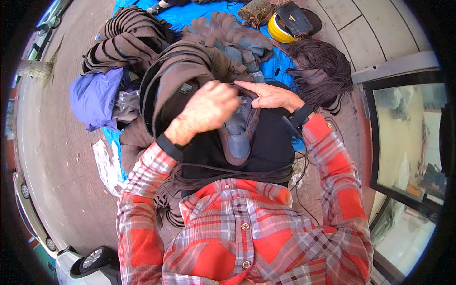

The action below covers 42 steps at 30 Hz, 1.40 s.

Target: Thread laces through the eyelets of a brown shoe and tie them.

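Observation:
Across my lap lies a brown shoe upper (239,142) with a grey-blue lining, its rounded end toward me. My right hand (275,96) grips its far edge, the index finger stretched along the top and the thumb against the upper. Just left of it, my left hand (209,110) is raised over the upper's side, blurred by motion. The left fingers are curled in, and what they hold, if anything, does not show. Directly beyond the left hand rises a curved stack of nested brown uppers (183,64).
More stacked uppers (128,40) lie on a blue tarp (178,16). Dark brown laces (323,61) are heaped at the right, others lie across my lap. A purple bag (97,97) is at left. A black case (293,19) rests near a yellow container (277,31). A glass-fronted cabinet (408,137) borders the right.

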Each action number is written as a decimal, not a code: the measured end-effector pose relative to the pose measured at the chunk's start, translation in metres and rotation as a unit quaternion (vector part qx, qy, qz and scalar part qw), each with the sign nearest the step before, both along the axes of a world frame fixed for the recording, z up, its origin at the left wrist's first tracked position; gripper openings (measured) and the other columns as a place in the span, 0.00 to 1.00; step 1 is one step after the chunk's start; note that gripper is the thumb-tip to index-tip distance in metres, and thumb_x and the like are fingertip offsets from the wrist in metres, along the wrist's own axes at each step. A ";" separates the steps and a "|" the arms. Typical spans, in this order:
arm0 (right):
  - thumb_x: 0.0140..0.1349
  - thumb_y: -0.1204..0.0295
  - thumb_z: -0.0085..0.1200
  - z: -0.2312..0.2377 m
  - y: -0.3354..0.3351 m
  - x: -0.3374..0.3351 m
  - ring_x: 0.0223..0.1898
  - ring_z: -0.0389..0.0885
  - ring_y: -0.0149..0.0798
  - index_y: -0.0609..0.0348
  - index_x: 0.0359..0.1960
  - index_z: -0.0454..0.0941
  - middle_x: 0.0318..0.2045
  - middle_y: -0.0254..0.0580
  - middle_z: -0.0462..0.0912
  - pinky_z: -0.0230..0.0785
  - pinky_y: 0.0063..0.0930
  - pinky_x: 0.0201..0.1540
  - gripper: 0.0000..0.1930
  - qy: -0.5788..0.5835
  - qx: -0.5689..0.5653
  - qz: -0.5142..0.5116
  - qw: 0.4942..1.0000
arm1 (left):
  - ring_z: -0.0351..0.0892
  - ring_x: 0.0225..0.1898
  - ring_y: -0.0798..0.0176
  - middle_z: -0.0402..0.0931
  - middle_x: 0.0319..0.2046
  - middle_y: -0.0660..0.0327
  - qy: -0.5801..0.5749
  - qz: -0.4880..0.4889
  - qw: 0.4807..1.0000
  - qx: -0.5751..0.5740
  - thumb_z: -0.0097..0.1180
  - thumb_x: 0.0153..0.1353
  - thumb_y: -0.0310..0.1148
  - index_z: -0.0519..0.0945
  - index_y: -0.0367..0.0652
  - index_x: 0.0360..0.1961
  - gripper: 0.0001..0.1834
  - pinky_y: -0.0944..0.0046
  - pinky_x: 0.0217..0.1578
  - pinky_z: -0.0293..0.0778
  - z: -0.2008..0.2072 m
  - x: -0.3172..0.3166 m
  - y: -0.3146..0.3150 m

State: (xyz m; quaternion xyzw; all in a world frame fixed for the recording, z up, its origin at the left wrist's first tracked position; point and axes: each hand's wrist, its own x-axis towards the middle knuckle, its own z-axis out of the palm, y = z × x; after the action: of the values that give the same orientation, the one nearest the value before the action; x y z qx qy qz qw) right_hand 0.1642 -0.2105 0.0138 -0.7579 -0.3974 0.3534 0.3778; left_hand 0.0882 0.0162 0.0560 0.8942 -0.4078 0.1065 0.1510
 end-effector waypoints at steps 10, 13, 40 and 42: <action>0.44 0.74 0.47 -0.030 -0.008 -0.003 0.64 0.58 0.42 0.69 0.63 0.54 0.60 0.53 0.62 0.46 0.29 0.66 0.39 0.053 0.079 -0.079 0.992 | 0.68 0.46 0.51 0.71 0.38 0.51 0.171 0.180 0.968 0.045 0.56 0.46 0.37 0.79 0.42 0.35 0.15 0.52 0.44 0.61 -0.030 0.001 -0.020; 0.43 0.74 0.46 -0.017 -0.015 -0.010 0.64 0.58 0.41 0.70 0.62 0.54 0.60 0.51 0.62 0.47 0.29 0.65 0.39 0.099 0.130 -0.058 0.985 | 0.68 0.46 0.53 0.69 0.35 0.58 0.287 0.036 0.949 -0.128 0.58 0.48 0.27 0.76 0.45 0.38 0.13 0.54 0.45 0.60 -0.041 0.000 0.020; 0.50 0.70 0.48 0.002 0.008 -0.042 0.56 0.65 0.37 0.66 0.61 0.60 0.55 0.45 0.69 0.55 0.28 0.59 0.33 0.162 0.141 -0.149 0.965 | 0.68 0.54 0.61 0.70 0.54 0.59 0.550 0.366 0.549 -0.512 0.47 0.63 0.46 0.69 0.39 0.55 0.26 0.62 0.54 0.63 -0.023 -0.055 -0.010; 0.56 0.61 0.50 0.002 0.021 -0.050 0.57 0.65 0.40 0.63 0.61 0.61 0.55 0.46 0.69 0.56 0.29 0.59 0.32 0.146 0.115 -0.225 0.957 | 0.72 0.49 0.63 0.75 0.48 0.61 0.586 0.329 0.485 -0.560 0.47 0.63 0.47 0.75 0.40 0.49 0.23 0.64 0.52 0.64 -0.031 -0.033 -0.003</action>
State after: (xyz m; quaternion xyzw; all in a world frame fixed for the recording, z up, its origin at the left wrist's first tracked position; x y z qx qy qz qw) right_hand 0.1145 -0.1898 0.0154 -0.7194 -0.1949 0.3184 0.5858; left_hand 0.0555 0.0135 0.0253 0.5455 0.2446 -0.1941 0.7778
